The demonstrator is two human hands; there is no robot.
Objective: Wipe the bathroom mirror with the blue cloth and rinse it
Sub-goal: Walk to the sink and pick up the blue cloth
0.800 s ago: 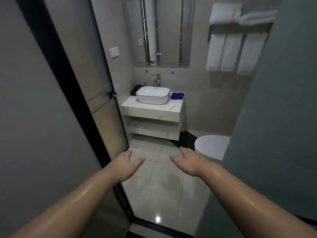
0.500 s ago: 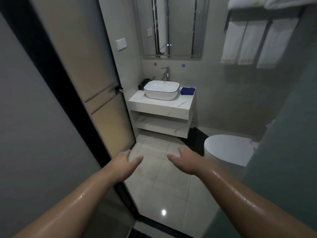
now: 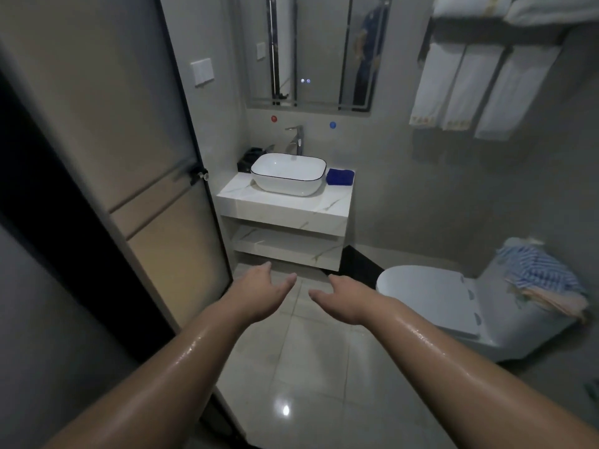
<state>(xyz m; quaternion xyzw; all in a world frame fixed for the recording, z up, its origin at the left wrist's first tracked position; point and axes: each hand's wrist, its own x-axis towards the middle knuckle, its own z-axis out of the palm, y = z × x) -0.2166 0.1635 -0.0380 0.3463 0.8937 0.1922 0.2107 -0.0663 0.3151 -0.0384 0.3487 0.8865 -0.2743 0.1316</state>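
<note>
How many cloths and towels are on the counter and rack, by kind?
Blue cloth: 1
Hanging towels: 3
Folded towels: 2
Total: 6

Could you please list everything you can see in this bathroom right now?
mirror: one, grey frame, wall above tap
blue cloth: one, blue, counter, right of basin
basin: one, white, on counter
tap: one, chrome, behind basin
counter: one, white marble, against far wall
black box: one, black, left of basin
red dot: one, red, below mirror
blue dot: one, blue, below mirror
hanging towels: three, white, rail upper right
toilet: one, white, lid down, right
striped cloth: one, blue-white, on toilet cistern
switch: one, white, left wall
door: one, frosted glass, left
left hand: one, bare, empty, over floor
right hand: one, bare, empty, over floor
</note>
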